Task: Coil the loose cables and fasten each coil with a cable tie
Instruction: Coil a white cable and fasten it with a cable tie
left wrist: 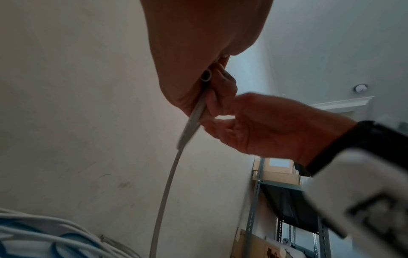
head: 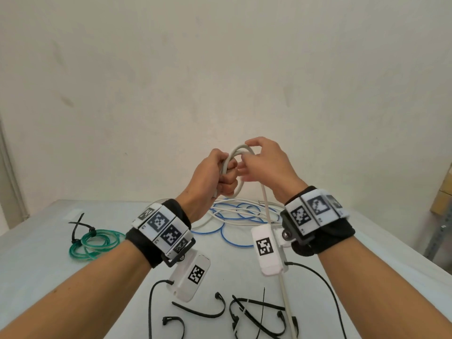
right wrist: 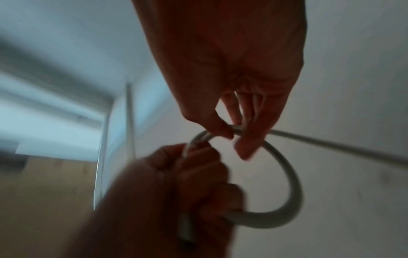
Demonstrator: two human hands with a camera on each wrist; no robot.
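Above the table, the left hand is fisted round the first loops of a white cable, while the right hand pinches the top of a loop, thumb and fingertips laying on the next turn. By the look of it the work is perhaps a third done: a green cable lies coiled and tied at the left. Much white cable and a blue cable lie loose by the wall, and black cable ties wait at the near edge.
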